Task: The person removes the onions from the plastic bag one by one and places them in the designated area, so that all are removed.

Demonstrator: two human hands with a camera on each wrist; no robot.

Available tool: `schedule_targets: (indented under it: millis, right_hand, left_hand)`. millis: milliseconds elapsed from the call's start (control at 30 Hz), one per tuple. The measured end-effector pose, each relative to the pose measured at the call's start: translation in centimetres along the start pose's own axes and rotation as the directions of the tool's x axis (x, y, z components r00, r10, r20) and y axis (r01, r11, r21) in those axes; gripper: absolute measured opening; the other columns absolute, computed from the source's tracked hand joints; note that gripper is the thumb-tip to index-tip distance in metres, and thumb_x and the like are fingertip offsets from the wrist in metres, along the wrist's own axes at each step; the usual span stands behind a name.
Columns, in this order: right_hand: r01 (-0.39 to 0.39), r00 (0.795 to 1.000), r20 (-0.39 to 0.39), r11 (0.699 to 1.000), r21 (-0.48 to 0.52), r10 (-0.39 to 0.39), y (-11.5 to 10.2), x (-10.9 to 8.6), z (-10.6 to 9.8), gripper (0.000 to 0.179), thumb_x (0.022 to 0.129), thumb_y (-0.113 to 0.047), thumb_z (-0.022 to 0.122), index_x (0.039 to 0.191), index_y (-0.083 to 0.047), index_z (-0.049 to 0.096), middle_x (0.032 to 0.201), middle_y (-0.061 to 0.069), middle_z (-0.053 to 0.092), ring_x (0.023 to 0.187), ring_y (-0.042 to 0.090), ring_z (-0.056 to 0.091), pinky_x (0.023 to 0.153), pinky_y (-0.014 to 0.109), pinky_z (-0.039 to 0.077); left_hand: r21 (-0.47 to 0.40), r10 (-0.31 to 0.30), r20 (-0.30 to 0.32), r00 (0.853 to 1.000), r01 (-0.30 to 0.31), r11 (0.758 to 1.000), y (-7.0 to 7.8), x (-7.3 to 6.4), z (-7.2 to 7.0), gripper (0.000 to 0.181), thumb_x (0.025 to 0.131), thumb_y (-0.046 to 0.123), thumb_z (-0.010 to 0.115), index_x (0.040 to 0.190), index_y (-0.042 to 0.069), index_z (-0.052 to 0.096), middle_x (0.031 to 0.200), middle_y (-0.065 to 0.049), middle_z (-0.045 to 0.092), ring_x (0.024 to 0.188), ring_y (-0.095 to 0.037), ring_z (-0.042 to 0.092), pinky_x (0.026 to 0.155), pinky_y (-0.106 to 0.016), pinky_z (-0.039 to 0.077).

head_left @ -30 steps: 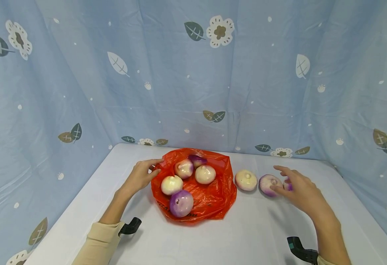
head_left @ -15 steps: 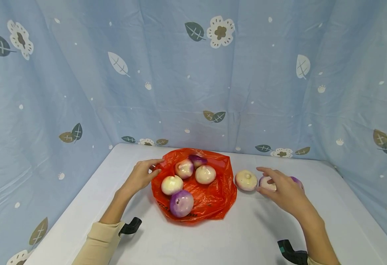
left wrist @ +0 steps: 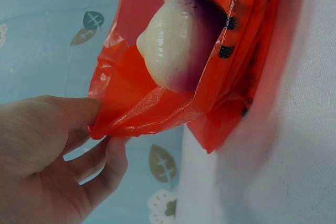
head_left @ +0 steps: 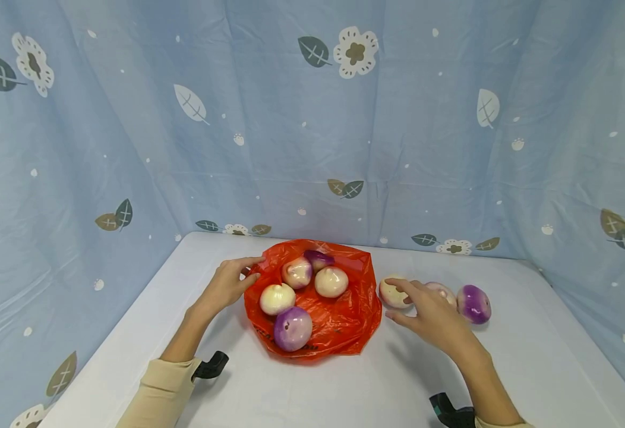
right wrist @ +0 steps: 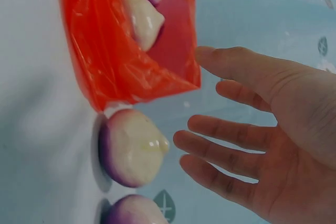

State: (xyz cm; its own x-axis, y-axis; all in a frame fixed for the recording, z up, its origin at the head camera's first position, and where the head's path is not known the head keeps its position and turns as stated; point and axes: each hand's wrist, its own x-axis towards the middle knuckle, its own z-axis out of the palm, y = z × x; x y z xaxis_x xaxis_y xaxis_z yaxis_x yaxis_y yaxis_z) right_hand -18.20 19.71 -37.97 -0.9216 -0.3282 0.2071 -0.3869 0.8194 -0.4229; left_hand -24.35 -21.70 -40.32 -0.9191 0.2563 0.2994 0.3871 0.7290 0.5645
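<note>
A red plastic bag lies spread on the table with several purple-and-white onions inside it. My left hand pinches the bag's rim at its left side, thumb and fingers on the film in the left wrist view. My right hand hovers over the row of onions to the right of the bag, fingers spread, holding nothing. Nearest to it is a pale onion beside the bag, apart from the fingers. A second onion is partly hidden behind that hand.
A purple onion sits at the right end of the row. Under everything is a white-covered table. A blue patterned curtain hangs behind the table and along its sides.
My right hand has moved left along the row, from the right-hand onions to the pale one by the bag. The purple end onion is now uncovered. My left hand and the bag stay put.
</note>
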Motion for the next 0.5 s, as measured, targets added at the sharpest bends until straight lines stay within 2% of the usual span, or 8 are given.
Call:
schedule_targets:
  millis: [67, 300, 500]
  right_hand:
    - [0.01, 1.0, 0.008, 1.0, 0.016, -0.011, -0.2, 0.0, 0.3, 0.062, 0.082, -0.032, 0.079, 0.138, -0.021, 0.054, 0.127, 0.013, 0.065, 0.1, 0.029, 0.069, 0.071, 0.038, 0.06]
    - [0.047, 0.998, 0.03, 0.999, 0.016, -0.048, -1.0, 0.4, 1.6, 0.06, 0.082, -0.032, 0.078, 0.136, -0.019, 0.055, 0.128, 0.01, 0.065, 0.108, 0.029, 0.067, 0.081, 0.043, 0.059]
    - [0.07, 0.997, 0.033, 0.998, -0.002, -0.07, -1.6, 0.6, 2.6, 0.061, 0.082, -0.032, 0.079, 0.136, -0.021, 0.055, 0.122, 0.011, 0.066, 0.099, 0.026, 0.069, 0.08, 0.044, 0.058]
  left_hand:
    - [0.0, -0.001, 0.001, 1.0, 0.001, 1.0, 0.0, 0.0, 0.0, 0.04, 0.089, 0.003, 0.068, 0.128, 0.007, 0.065, 0.115, -0.013, 0.071, 0.083, -0.021, 0.061, 0.055, -0.021, 0.047]
    - [0.0, -0.004, 0.002, 1.0, 0.004, 1.0, 0.1, 0.0, -0.1, 0.039, 0.089, 0.003, 0.068, 0.128, 0.007, 0.065, 0.113, -0.014, 0.072, 0.083, -0.021, 0.062, 0.055, -0.021, 0.047]
    - [0.007, 0.004, 0.003, 1.0, -0.004, 1.0, 0.2, 0.0, 0.0, 0.039, 0.089, 0.003, 0.068, 0.127, 0.006, 0.066, 0.112, -0.014, 0.072, 0.082, -0.02, 0.061, 0.055, -0.021, 0.047]
